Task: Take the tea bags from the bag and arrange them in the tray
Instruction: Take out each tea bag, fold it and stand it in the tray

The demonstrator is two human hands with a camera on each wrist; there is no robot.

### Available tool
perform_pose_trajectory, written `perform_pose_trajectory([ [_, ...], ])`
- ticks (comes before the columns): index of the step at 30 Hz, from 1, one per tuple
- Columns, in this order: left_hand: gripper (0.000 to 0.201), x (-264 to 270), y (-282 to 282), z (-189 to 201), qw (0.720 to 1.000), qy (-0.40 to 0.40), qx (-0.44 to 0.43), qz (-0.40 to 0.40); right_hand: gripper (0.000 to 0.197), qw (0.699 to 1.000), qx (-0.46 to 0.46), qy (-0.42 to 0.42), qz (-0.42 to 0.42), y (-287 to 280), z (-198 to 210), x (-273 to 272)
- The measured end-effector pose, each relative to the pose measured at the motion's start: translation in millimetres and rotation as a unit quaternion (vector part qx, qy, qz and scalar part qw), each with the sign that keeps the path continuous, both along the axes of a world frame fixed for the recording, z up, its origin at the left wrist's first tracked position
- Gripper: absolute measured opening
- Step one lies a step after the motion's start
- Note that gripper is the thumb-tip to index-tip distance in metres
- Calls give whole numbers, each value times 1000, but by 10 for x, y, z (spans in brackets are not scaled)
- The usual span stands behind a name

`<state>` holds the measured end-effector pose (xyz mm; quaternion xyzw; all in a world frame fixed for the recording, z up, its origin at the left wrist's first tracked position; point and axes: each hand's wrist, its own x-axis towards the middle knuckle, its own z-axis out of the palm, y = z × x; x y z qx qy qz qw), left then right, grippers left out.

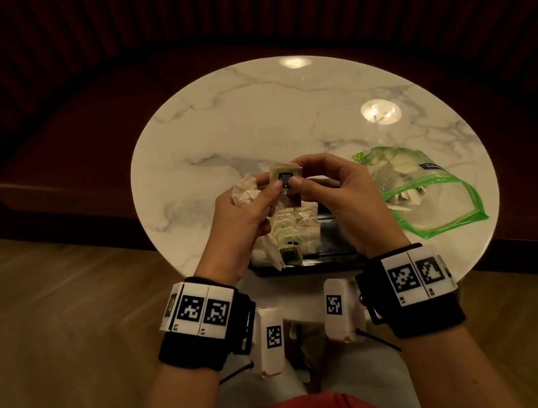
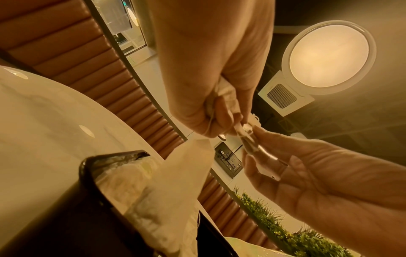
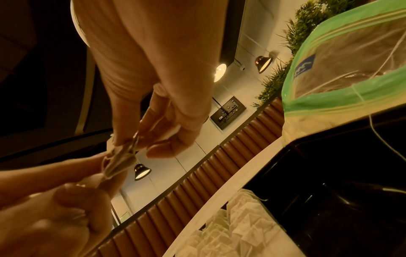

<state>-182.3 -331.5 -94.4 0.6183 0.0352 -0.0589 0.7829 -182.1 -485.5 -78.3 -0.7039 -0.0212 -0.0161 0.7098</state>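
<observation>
Both hands pinch 1 small pale paper tea bag with a dark label (image 1: 286, 178) above the black rectangular tray (image 1: 333, 229). The left hand (image 1: 244, 212) also clutches crumpled bags; the right hand (image 1: 342, 193) grips only the label edge. Probably best: free the string, then lay it beside the near rows. The green-rimmed clear plastic bag (image 1: 432, 194) lies right.

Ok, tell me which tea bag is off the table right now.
The tea bag pinched between both hands, left hand and right hand; the others lie in the tray or the zip bag.
</observation>
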Motion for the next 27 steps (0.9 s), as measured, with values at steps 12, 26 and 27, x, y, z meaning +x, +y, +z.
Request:
perform_pose_trajectory([
  [12,9,25,22,-52,1000,-10,27,-7,29,1000,-7,-7,1,-12,14,-1],
  [26,14,14,8,-56,1000,-10,-10,-6,36,1000,9,7,25,-42,-20,-9],
  [27,13,15,13,-51,1000,-9,-13,-2,37,1000,14,10,20,-40,-22,-7],
])
